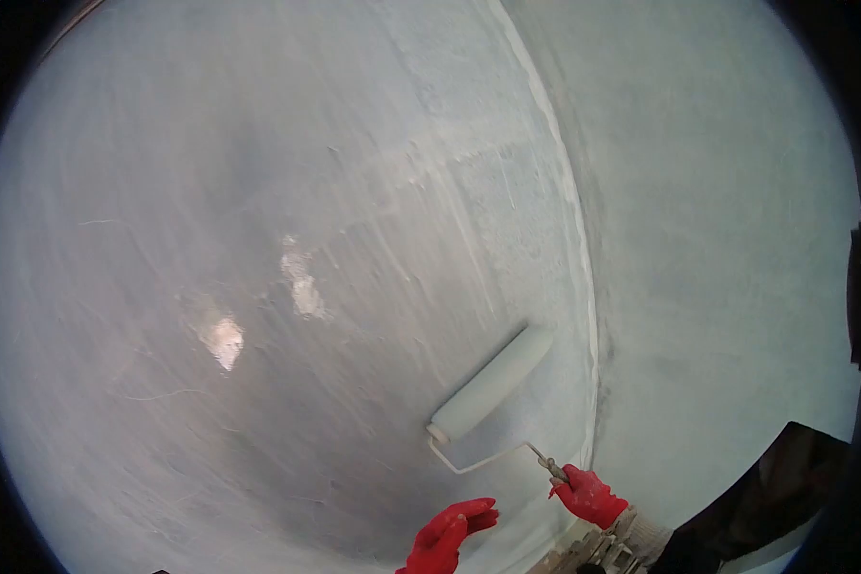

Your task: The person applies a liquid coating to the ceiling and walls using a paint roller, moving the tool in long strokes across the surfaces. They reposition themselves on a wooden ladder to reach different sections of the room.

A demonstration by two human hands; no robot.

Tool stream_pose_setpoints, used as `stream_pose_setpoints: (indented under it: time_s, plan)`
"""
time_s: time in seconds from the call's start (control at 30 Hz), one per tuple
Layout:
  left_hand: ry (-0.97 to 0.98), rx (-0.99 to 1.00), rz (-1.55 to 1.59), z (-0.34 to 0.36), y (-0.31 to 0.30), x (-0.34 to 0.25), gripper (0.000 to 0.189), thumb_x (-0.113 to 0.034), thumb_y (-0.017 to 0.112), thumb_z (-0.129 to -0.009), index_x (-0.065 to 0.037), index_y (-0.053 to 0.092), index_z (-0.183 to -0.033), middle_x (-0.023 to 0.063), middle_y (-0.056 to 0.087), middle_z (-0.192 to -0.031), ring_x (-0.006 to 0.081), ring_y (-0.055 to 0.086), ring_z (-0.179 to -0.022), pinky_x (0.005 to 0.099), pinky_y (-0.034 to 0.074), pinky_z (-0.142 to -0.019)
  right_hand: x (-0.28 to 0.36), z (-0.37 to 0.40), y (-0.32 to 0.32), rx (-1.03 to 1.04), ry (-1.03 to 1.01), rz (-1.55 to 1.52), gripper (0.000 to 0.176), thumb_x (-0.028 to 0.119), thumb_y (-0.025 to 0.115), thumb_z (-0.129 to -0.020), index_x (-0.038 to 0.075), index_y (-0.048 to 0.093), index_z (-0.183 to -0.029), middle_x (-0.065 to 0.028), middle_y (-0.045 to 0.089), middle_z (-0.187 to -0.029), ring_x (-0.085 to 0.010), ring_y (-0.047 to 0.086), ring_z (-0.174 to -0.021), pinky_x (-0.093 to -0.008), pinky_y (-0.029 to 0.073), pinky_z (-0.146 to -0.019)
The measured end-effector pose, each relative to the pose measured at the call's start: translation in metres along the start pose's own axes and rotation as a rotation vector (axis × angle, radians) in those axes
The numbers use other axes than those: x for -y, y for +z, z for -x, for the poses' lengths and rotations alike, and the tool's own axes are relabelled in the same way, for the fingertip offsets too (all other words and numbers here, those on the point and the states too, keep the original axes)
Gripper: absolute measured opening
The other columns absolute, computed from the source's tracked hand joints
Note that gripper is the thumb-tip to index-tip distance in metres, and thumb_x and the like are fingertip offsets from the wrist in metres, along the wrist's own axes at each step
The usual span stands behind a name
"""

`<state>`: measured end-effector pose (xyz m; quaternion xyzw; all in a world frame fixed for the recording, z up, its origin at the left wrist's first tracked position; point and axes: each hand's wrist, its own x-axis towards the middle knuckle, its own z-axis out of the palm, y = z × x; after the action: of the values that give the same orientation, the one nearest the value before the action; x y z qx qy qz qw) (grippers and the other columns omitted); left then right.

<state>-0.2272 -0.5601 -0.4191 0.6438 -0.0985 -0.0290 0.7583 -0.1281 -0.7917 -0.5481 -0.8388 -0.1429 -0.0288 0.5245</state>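
Note:
My right hand (589, 496), in a red glove, is closed around the handle of a paint roller (493, 383). The roller's long pale sleeve lies slantwise against a wet, glossy grey surface (258, 172), and its bent wire frame runs down to the handle. Lower and to the left, my left hand (447, 538) wears a matching red glove. It holds nothing; its fingers are extended and slightly bent, with the thumb visible, apart from the roller.
A whitish seam (584, 258) curves down between the glossy surface and a matte pale-green surface (727, 239). Beige, jumbled items (584, 553) show below my right wrist. A dark shape (784, 478) fills the lower right, and a dark object (859, 297) stands at the right edge.

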Motion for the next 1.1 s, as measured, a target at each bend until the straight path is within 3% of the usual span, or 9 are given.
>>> stream_pose_setpoints:
  time_s: [0.13, 0.2, 0.27, 0.4, 0.5, 0.67, 0.73, 0.83, 1.1]
  plan:
    - [0.039, 0.001, 0.095, 0.024, -0.005, 0.056, 0.033, -0.018, 0.041, -0.097, 0.005, 0.052, -0.119, 0.0192, 0.053, -0.123, 0.0333, 0.054, -0.111, 0.0461, 0.04, -0.098, 0.007, 0.003, 0.004, -0.048, -0.066, -0.017, 0.024, 0.025, 0.056, -0.088, 0.003, 0.051, -0.081, -0.0193, 0.054, -0.06, -0.0387, 0.054, -0.057, -0.0451, 0.039, -0.051]
    - [0.056, 0.049, 0.09, 0.032, -0.016, 0.097, 0.033, -0.013, 0.034, -0.098, 0.006, 0.05, -0.121, 0.0164, 0.053, -0.124, 0.0284, 0.054, -0.112, 0.0385, 0.04, -0.1, -0.014, -0.003, 0.018, -0.193, -0.29, 0.057, 0.022, 0.022, 0.055, -0.089, 0.002, 0.051, -0.08, -0.0195, 0.055, -0.063, -0.0384, 0.053, -0.058, -0.0432, 0.038, -0.052]
    - [0.089, 0.092, 0.077, 0.047, -0.014, 0.117, 0.033, -0.012, 0.035, -0.098, 0.005, 0.049, -0.121, 0.0157, 0.052, -0.124, 0.0275, 0.054, -0.112, 0.0379, 0.04, -0.1, 0.004, 0.002, 0.013, -0.181, -0.277, -0.071, 0.024, 0.02, 0.053, -0.091, 0.0, 0.054, -0.08, -0.02, 0.053, -0.063, -0.0344, 0.051, -0.055, -0.0394, 0.039, -0.053]
    - [0.183, 0.175, 0.049, 0.074, 0.003, 0.165, 0.031, -0.011, 0.039, -0.098, 0.003, 0.048, -0.124, 0.0126, 0.053, -0.122, 0.0222, 0.053, -0.112, 0.0348, 0.04, -0.099, 0.018, 0.011, 0.01, -0.181, -0.289, -0.148, 0.032, 0.032, 0.049, -0.093, 0.004, 0.059, -0.083, -0.0049, 0.048, -0.055, -0.0138, 0.045, -0.048, -0.0305, 0.039, -0.049]
    - [0.339, 0.213, -0.026, 0.078, 0.018, 0.202, 0.032, -0.014, 0.039, -0.098, 0.002, 0.048, -0.125, 0.0129, 0.052, -0.124, 0.0227, 0.052, -0.113, 0.0366, 0.04, -0.099, 0.038, 0.022, 0.012, -0.17, -0.294, -0.149, 0.043, 0.046, 0.046, -0.09, 0.005, 0.058, -0.086, -0.0022, 0.047, -0.055, -0.0118, 0.046, -0.043, -0.0282, 0.04, -0.042]
    - [0.514, 0.305, -0.096, -0.009, 0.034, 0.146, 0.034, -0.015, 0.04, -0.098, -0.001, 0.045, -0.128, 0.0106, 0.05, -0.127, 0.0201, 0.05, -0.115, 0.0352, 0.04, -0.099, 0.137, -0.06, -0.042, -0.183, -0.502, -0.097, 0.046, 0.046, 0.045, -0.089, 0.001, 0.052, -0.087, -0.0028, 0.046, -0.056, -0.0112, 0.044, -0.041, -0.0282, 0.039, -0.04]
    - [0.59, 0.313, -0.105, -0.029, 0.036, 0.133, 0.035, -0.016, 0.04, -0.098, -0.002, 0.044, -0.129, 0.0102, 0.049, -0.128, 0.02, 0.049, -0.115, 0.0351, 0.04, -0.099, 0.171, -0.078, -0.059, -0.209, -0.553, -0.062, 0.044, 0.045, 0.046, -0.088, 0.002, 0.05, -0.078, -0.0035, 0.045, -0.055, -0.0121, 0.043, -0.04, -0.0287, 0.039, -0.039]
    - [0.571, 0.298, -0.108, -0.017, 0.056, 0.073, 0.037, -0.02, 0.04, -0.098, -0.002, 0.043, -0.13, 0.0103, 0.049, -0.128, 0.0208, 0.049, -0.116, 0.0351, 0.04, -0.099, 0.247, -0.08, -0.103, -0.165, -0.669, -0.086, 0.046, 0.048, 0.048, -0.088, 0.007, 0.046, -0.067, -0.0034, 0.044, -0.05, -0.0124, 0.044, -0.038, -0.0272, 0.035, -0.037]
    - [0.588, 0.211, -0.112, -0.026, 0.067, 0.035, 0.042, -0.028, 0.044, -0.097, -0.004, 0.043, -0.131, 0.011, 0.05, -0.129, 0.0214, 0.05, -0.115, 0.0342, 0.041, -0.099, 0.347, -0.098, -0.137, -0.103, -0.745, -0.158, 0.041, 0.048, 0.052, -0.087, 0.012, 0.042, -0.069, 0.0033, 0.038, -0.054, -0.0068, 0.037, -0.04, -0.0213, 0.032, -0.038]
